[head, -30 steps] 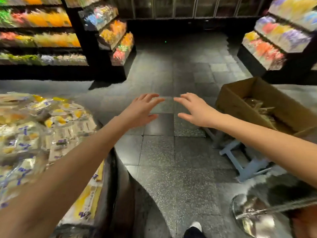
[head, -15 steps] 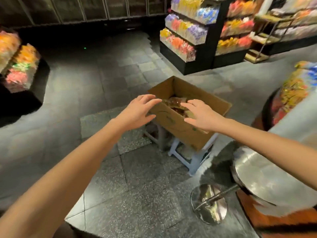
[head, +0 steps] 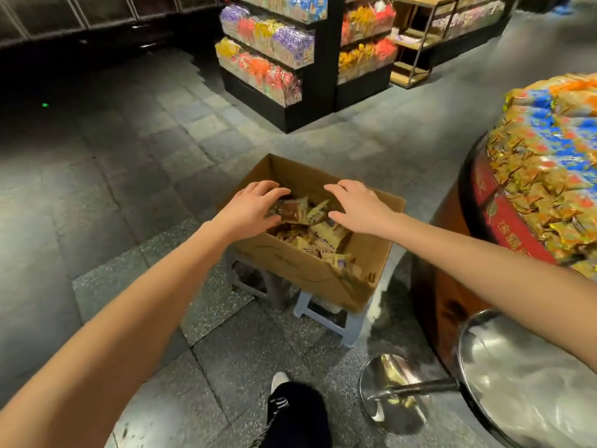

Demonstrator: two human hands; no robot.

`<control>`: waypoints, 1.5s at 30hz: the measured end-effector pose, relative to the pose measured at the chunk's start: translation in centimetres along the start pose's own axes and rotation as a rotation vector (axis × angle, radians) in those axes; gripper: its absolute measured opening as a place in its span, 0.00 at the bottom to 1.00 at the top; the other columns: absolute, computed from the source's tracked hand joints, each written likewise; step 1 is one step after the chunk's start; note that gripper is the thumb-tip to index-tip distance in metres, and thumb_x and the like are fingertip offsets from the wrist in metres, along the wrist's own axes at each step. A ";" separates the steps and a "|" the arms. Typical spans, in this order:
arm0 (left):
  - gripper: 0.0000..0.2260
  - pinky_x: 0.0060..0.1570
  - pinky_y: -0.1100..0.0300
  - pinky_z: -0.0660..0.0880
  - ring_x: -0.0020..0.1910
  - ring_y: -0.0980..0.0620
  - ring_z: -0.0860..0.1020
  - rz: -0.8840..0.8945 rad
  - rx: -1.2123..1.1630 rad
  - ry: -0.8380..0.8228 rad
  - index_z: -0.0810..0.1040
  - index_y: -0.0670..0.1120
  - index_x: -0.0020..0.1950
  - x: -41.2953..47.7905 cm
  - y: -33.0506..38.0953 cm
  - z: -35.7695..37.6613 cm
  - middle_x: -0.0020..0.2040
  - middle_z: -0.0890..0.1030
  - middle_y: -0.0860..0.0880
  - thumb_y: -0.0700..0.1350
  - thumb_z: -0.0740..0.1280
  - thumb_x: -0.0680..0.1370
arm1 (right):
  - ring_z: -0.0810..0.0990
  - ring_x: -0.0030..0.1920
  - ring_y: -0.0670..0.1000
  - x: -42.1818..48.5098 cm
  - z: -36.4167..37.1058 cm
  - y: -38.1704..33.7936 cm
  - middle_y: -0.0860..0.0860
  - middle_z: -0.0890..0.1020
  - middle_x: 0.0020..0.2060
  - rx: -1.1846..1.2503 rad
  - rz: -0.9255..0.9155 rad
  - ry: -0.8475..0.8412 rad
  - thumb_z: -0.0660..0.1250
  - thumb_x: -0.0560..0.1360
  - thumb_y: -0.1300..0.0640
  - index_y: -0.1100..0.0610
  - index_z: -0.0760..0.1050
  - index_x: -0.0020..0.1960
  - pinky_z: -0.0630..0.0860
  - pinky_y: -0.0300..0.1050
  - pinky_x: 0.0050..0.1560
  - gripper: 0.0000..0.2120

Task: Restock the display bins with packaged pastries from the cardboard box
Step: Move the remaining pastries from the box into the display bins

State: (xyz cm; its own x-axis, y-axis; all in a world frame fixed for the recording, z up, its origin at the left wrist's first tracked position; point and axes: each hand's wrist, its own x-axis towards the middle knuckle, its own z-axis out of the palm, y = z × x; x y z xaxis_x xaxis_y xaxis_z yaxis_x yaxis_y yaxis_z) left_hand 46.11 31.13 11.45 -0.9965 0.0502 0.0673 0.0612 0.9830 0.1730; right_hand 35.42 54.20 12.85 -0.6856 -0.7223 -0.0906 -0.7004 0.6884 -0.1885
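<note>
Nearest, bottom edge: one white shoe [head: 279, 381] under a dark trouser leg [head: 295, 415] with white stripes; the rest of the body is cut off. Right of it is a chrome base [head: 392, 391] with a pole running to a shiny steel tray [head: 523, 379], cut off by the frame corner. Both forearms enter from the bottom corners.

Next out: cardboard box [head: 307, 270], open top, sitting on a pale blue stool [head: 336, 315] on the grey tiled floor [head: 129, 189]. The stool is mostly hidden under the box. The box front has faint dark curved marks, no readable text.

Packaged pastries [head: 319, 231] lie loose inside the box in a jumbled pile. Wrapper print is too small and blurred to read.

Left hand [head: 250, 206]: grip curved over a brown packet [head: 289, 209] at the box's left side, thumb at its near edge. Can't tell if it's actually pinching.

Right hand [head: 358, 205]: grip spread, palm down over the right side of the pile, holding nothing. Contact with the packets is unclear.

Right: round display bin [head: 478, 202] heaped with gold, blue and orange packets, partly cut off. Its red band carries yellow Chinese characters, clipped and angled, so I can't read them reliably.

Far: black shelves [head: 310, 92] with multicoloured bags, labels illegible. A wooden rack [head: 416, 43] stands beyond. The back left is dark.
</note>
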 end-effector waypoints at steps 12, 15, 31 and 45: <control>0.27 0.73 0.48 0.63 0.75 0.45 0.60 0.144 -0.032 -0.212 0.59 0.53 0.78 17.6 -9.5 4.4 0.77 0.61 0.47 0.50 0.64 0.81 | 0.53 0.77 0.60 13.8 4.0 7.2 0.57 0.58 0.76 0.070 0.259 -0.151 0.60 0.81 0.47 0.49 0.52 0.79 0.58 0.62 0.73 0.31; 0.27 0.72 0.48 0.63 0.74 0.45 0.60 0.148 -0.059 -0.263 0.59 0.54 0.78 20.8 -11.2 7.1 0.76 0.61 0.48 0.49 0.65 0.80 | 0.53 0.77 0.60 16.4 6.3 9.2 0.58 0.57 0.76 0.094 0.275 -0.202 0.60 0.81 0.48 0.47 0.53 0.79 0.58 0.64 0.72 0.29; 0.28 0.71 0.47 0.62 0.74 0.44 0.59 0.156 -0.183 -0.510 0.61 0.55 0.78 36.2 -14.9 25.4 0.76 0.60 0.46 0.43 0.65 0.79 | 0.54 0.75 0.64 26.7 24.5 20.6 0.58 0.55 0.77 0.176 0.471 -0.336 0.63 0.80 0.48 0.41 0.52 0.78 0.55 0.69 0.72 0.31; 0.26 0.67 0.47 0.70 0.69 0.43 0.70 0.087 -0.276 -0.597 0.64 0.59 0.75 40.1 -15.1 38.7 0.75 0.63 0.45 0.47 0.68 0.79 | 0.48 0.76 0.65 30.8 38.0 22.8 0.56 0.47 0.78 0.372 0.554 -0.323 0.67 0.78 0.50 0.38 0.54 0.77 0.58 0.69 0.70 0.34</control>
State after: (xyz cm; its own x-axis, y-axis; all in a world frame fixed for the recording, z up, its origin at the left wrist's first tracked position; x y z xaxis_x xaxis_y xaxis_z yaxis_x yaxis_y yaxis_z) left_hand 2.99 25.09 -26.54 -0.8433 0.2944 -0.4497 0.0761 0.8936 0.4423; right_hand 5.86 45.19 -31.36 -0.7865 -0.2981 -0.5408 -0.1157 0.9314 -0.3451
